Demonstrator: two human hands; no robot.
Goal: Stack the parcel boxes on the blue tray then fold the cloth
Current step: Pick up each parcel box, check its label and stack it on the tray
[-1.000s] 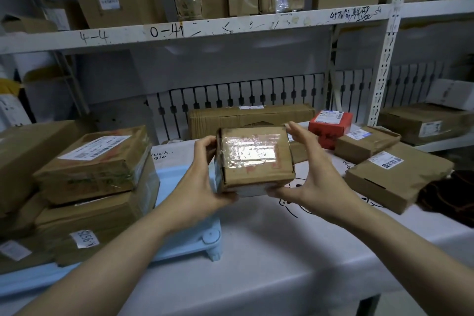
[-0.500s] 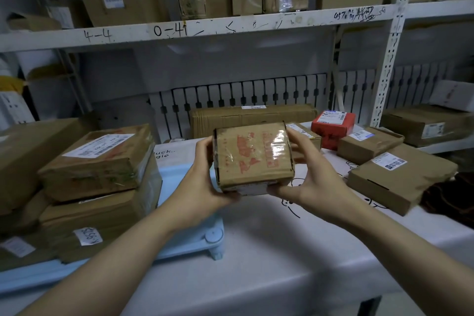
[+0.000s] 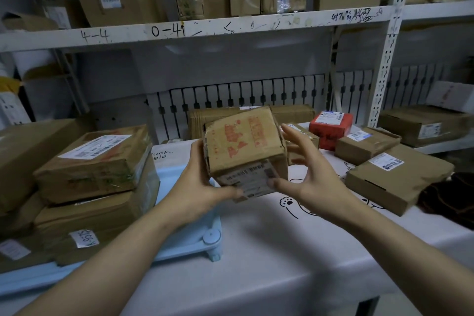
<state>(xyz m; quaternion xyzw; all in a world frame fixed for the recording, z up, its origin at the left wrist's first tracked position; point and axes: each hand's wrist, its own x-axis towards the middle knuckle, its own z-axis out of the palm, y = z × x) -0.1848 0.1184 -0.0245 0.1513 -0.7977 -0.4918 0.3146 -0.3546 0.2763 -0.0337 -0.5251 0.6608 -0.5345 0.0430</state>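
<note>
Left hand: my left hand [image 3: 197, 187] grips the small parcel box [image 3: 243, 146] from its left side, thumb under the lower front edge, fingers behind it.
Right hand: my right hand [image 3: 305, 177] is spread wide just beside the box's right side; only the thumb tip touches the labelled lower face, the fingers stand apart from the cardboard.
Small parcel box: held in the air above the table [image 3: 256, 251], tilted, red print on top, a shipping label on the face toward me.
Blue tray: the blue tray [image 3: 189, 244] lies on the table at my left, carrying two stacked brown boxes [image 3: 95, 182].
Other parcels: a red box [image 3: 331, 128] and several flat brown parcels [image 3: 395, 177] lie on the table at my right.
Cloth: a dark cloth [image 3: 448, 197] lies at the right edge, touching a flat parcel.
</note>
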